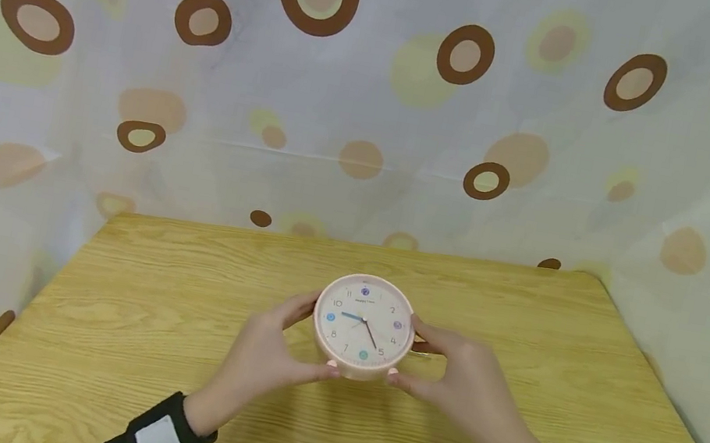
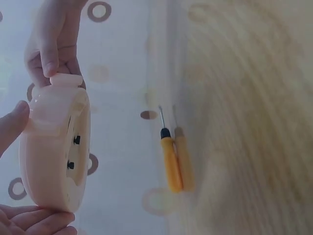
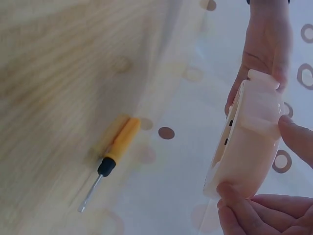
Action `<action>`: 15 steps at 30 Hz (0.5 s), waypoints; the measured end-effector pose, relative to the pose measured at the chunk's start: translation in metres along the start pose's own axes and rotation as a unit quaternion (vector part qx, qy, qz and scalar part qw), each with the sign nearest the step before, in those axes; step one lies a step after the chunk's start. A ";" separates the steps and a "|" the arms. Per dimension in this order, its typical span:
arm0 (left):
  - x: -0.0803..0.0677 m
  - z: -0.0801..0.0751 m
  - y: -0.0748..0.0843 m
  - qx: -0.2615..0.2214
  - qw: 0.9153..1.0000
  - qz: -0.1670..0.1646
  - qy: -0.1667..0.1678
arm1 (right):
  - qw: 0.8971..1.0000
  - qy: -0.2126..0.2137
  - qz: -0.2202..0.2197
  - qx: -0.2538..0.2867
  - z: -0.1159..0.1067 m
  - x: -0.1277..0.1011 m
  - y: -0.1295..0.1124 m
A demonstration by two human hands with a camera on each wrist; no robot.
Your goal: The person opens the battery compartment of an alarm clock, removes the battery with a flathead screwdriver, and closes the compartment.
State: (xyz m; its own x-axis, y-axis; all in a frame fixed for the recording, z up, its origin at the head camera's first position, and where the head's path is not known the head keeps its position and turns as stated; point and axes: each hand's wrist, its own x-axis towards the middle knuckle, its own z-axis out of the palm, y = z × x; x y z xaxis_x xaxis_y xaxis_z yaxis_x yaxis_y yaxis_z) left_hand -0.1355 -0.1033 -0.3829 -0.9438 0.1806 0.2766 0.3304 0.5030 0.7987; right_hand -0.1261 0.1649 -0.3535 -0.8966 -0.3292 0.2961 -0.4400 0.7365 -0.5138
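A round pink clock (image 1: 364,326) with a pale face is held upright just above the wooden table (image 1: 162,346), face towards me. My left hand (image 1: 308,336) grips its left rim, thumb below and fingers behind. On the opposite rim my right hand (image 1: 409,351) grips the same way. The left wrist view shows the clock's (image 2: 54,152) back with two small black knobs, and the right wrist view shows the clock (image 3: 249,142) edge-on. A yellow-handled screwdriver (image 2: 171,161) lies on the table behind the clock. The same screwdriver (image 3: 115,152) shows in the right wrist view.
A pale cloth backdrop with brown and yellow rings (image 1: 376,99) closes off the table's far edge and both sides. The table's far edge runs just behind the clock.
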 end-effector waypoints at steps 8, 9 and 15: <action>-0.028 0.010 0.004 0.007 1.000 -0.019 -0.020 | 1.000 0.003 0.001 -0.014 0.004 -0.034 0.000; -0.030 0.010 0.004 0.011 1.000 -0.017 -0.023 | 1.000 0.001 0.002 -0.015 0.005 -0.037 0.001; -0.043 0.015 0.003 0.011 0.999 -0.006 -0.038 | 1.000 0.001 -0.004 -0.011 0.007 -0.052 0.003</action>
State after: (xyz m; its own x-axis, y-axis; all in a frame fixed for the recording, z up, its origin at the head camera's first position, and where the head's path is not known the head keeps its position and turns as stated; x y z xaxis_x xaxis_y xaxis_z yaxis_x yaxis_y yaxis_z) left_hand -0.0939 -0.0965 -0.4008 -0.9448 0.2385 0.2246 0.3199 0.5241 0.7893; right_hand -0.0814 0.1800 -0.3764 -0.8933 -0.3336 0.3011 -0.4453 0.7473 -0.4932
